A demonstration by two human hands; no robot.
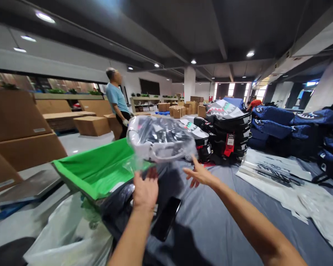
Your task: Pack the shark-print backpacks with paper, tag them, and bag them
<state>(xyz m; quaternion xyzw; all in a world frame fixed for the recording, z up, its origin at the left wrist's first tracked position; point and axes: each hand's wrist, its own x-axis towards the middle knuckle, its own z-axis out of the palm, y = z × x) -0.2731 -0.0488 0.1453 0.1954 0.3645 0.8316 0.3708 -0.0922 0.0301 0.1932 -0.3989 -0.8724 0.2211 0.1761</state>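
Observation:
A backpack in clear plastic wrapping is a little blurred in front of both hands and seems to be off the table. My left hand is below its near side, fingers stretched up and apart from each other. My right hand reaches toward its right corner with the fingers spread. The index fingertip is at the edge of the plastic, and I cannot tell whether it touches. Between my forearms a black phone lies on the dark table cover.
On the left stands an open green-lined bin beside a white plastic bag. Shark-face backpacks are stacked ahead, blue ones to the right. Flat plastic bags lie on the table. A person in light blue stands near cardboard boxes.

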